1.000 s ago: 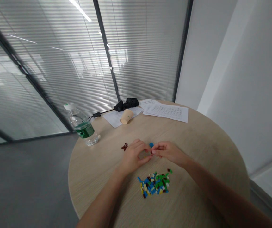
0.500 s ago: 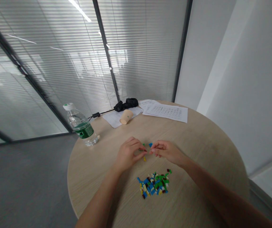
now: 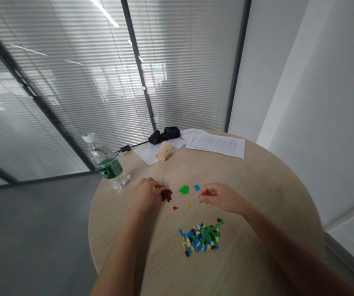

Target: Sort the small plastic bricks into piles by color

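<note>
Brick pile (image 3: 166, 195), brown, at left grip (image 3: 160, 189); right grip (image 3: 199, 198) curled beside blue brick (image 3: 196, 187); can't tell if either's apart or clamped. Green bottle label (image 3: 110, 169), left of left grip, unreadable.

Your left hand (image 3: 145, 195) covers the left edge of the brown pile (image 3: 166, 196); whether you grip a piece cannot be determined. Your right hand (image 3: 219, 197) hides its own palm. The bottom edge crops the worktop (image 3: 266, 185). Papers (image 3: 218, 146): print illegible.
</note>
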Tool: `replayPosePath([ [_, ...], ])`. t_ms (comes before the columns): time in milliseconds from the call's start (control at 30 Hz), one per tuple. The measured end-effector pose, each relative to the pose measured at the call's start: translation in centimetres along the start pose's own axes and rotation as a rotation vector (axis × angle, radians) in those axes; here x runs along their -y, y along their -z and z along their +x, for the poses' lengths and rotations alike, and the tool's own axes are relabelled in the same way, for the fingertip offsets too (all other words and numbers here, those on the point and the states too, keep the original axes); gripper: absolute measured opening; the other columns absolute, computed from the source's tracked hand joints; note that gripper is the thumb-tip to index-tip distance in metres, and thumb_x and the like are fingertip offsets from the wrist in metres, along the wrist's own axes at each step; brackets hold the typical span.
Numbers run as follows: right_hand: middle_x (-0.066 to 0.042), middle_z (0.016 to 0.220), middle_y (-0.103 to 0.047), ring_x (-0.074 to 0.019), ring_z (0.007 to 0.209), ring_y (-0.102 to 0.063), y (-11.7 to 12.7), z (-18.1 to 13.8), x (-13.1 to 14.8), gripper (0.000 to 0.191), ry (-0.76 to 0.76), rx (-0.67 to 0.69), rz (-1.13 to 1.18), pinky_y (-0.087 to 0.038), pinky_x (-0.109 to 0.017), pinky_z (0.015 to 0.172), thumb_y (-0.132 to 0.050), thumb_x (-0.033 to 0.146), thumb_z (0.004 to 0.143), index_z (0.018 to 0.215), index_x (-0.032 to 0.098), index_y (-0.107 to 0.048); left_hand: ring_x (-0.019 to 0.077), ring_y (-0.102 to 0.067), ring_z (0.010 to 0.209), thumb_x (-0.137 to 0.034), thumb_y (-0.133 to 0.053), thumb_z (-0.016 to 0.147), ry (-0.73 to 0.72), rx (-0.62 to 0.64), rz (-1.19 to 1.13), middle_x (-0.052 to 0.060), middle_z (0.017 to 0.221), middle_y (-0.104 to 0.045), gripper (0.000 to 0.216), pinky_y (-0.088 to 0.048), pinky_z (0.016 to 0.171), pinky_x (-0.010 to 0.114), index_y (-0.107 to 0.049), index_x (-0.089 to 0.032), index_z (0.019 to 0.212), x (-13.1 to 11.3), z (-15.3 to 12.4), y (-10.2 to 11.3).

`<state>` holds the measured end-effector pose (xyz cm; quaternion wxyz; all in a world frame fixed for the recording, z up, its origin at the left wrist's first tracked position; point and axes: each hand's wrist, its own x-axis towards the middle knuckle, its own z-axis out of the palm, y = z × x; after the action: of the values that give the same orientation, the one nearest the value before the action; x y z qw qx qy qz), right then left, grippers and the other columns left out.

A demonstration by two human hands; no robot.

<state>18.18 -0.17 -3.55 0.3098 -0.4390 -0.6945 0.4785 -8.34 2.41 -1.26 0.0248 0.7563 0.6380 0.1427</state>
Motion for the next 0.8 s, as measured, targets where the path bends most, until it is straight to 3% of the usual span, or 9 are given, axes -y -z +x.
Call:
replayPosePath([
  [267,-0.002,0.069,-0.063,-0.0121,0.063,-0.056,1.1,-0.5,-1.0,0.014,-0.01,0.172,-0.154,-0.043,-0.022,0.058,-0.061,0.024,0.071,0.08,0.014,-0.065,0.0216,-0.057,0.092,-0.032,-0.052,0.079,0.005,0.002,0.02,0.004,0.09,-0.067,0.022,-0.043,0.078,0.029,-0.073,-0.024,0.081,0.5,0.2,-0.5],
  [467,0.001,0.061,-0.061,-0.0105,0.054,-0.054,3.2,-1.6,-0.7,0.016,-0.124,0.403,-0.351,-0.039,-0.019,0.05,-0.064,0.016,0.061,0.077,0.015,-0.068,0.0219,-0.058,0.099,-0.031,-0.046,0.084,-0.031,-0.071,-0.096,0.007,0.107,-0.064,0.028,-0.044,0.088,0.033,-0.067,-0.02,0.098,0.5,0.4,-1.3],
  [600,0.001,0.059,-0.062,-0.0112,0.053,-0.054,3.3,-1.8,-0.4,0.015,-0.159,0.419,-0.409,-0.039,-0.02,0.049,-0.067,0.02,0.059,0.073,0.016,-0.07,0.0234,-0.058,0.101,-0.032,-0.047,0.084,-0.142,0.004,-0.192,0.009,0.115,-0.06,0.031,-0.045,0.09,0.036,-0.063,-0.017,0.105,0.0,0.4,-2.3],
  [800,-0.001,0.061,-0.065,-0.0127,0.054,-0.057,2.5,-1.7,-0.3,0.01,-0.179,0.377,-0.49,-0.039,-0.02,0.048,-0.065,0.018,0.059,0.068,0.016,-0.07,0.0233,-0.058,0.093,-0.032,-0.054,0.079,-0.22,0.037,-0.234,0.009,0.097,-0.062,0.023,-0.046,0.084,0.035,-0.066,-0.017,0.091,-1.1,0.2,-2.7],
])
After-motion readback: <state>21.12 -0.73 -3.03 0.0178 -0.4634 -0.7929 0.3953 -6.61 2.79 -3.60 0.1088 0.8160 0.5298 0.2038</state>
